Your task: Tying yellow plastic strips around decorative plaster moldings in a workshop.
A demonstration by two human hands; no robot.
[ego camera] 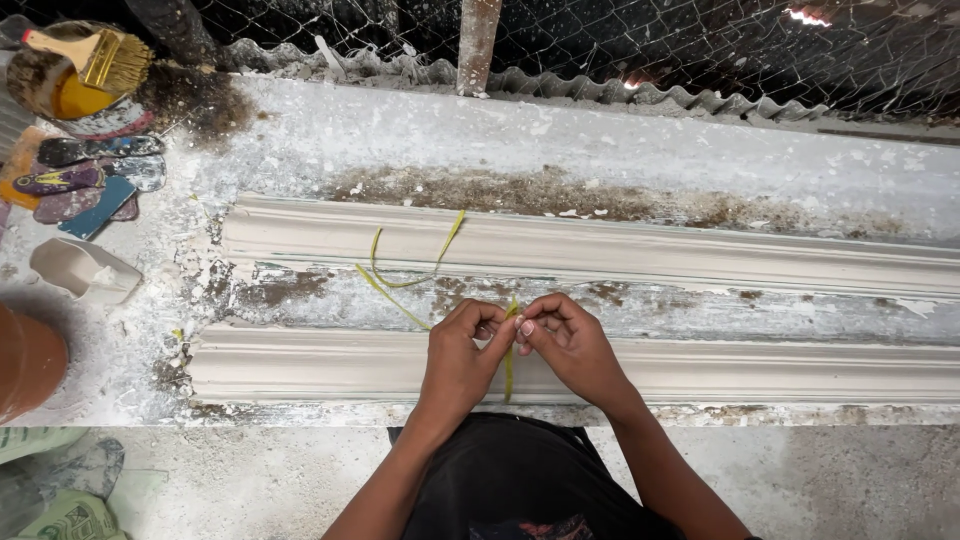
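Plaster-dusted workbench (600, 140) | left hand (462, 352) and right hand (568, 345) meet, fingertips pinched on yellow-green strand (509, 365) | strand trails far-left over white moulding (700, 250)

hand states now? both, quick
Left hand: closed, pinching the yellow-green strip.
Right hand: closed, pinching the same strip.

A plaster-dusted white surface (620, 150) spans the scene; wire netting (650, 40) and corrugated sheeting (600, 92) lie far, grey floor (300, 480) near.
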